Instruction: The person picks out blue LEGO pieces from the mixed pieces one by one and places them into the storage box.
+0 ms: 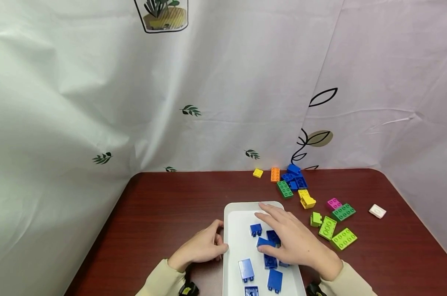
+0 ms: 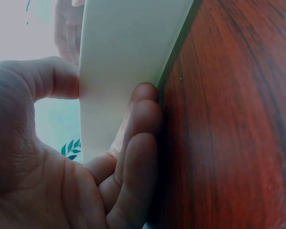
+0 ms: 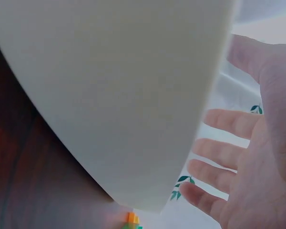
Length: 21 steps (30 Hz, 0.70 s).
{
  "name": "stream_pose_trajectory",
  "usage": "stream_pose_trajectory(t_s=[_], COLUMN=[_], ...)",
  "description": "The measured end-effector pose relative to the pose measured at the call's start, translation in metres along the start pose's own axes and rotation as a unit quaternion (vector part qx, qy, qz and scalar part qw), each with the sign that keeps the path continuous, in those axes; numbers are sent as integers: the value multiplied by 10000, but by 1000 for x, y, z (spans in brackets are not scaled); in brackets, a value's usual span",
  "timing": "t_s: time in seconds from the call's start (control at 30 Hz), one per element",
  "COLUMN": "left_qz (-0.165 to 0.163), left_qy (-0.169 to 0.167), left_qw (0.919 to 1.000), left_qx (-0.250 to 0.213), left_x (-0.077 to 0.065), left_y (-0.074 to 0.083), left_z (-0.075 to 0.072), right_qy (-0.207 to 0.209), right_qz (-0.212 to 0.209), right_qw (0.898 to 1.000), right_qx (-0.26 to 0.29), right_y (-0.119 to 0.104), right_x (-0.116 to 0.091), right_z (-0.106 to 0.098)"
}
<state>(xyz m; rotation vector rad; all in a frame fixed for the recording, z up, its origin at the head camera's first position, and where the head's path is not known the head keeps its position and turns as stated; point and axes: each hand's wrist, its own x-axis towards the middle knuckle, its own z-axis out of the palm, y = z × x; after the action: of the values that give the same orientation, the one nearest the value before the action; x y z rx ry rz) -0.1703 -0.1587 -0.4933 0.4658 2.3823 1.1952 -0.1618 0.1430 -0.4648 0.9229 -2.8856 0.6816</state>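
A white tray [image 1: 235,234] lies on the table with several blue building bricks [image 1: 246,269] in it. My left hand [image 1: 202,246] grips the tray's left side. In the left wrist view, the thumb [image 2: 62,78] touches the rim while the curled fingers [image 2: 142,157] lie along the outer wall, low by the tabletop. Over the tray's right half hovers my right hand [image 1: 297,240], its fingers spread and partly covering some blue bricks. The right wrist view shows those fingers [image 3: 224,155] extended past the tray's tall side wall [image 3: 124,95], holding nothing.
Right of the tray lie lime bricks [image 1: 344,239], a green brick [image 1: 343,212], a magenta brick [image 1: 334,203] and a white brick [image 1: 377,211]. Farther back sit a blue cluster [image 1: 293,177], an orange brick [image 1: 275,174] and yellow bricks [image 1: 306,199]. A patterned curtain [image 1: 223,82] hangs behind the table.
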Motion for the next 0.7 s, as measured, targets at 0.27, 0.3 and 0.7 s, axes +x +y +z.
stream_pose_trajectory(t_s=[0.27, 0.3, 0.7], left_qz=[-3, -13, -13], left_qy=[-10, -17, -36], left_qw=[10000, 10000, 10000], left_qx=[-22, -30, -25], left_x=[-1, -1, 0], left_y=[-1, -1, 0], left_z=[-1, -1, -1], right_qy=[482, 547, 668], right_qz=[-62, -50, 564], right_qw=[9982, 9978, 9934], right_qx=[-361, -378, -741], right_y=[12, 13, 51], right_x=[4, 4, 21], right_z=[-3, -4, -23])
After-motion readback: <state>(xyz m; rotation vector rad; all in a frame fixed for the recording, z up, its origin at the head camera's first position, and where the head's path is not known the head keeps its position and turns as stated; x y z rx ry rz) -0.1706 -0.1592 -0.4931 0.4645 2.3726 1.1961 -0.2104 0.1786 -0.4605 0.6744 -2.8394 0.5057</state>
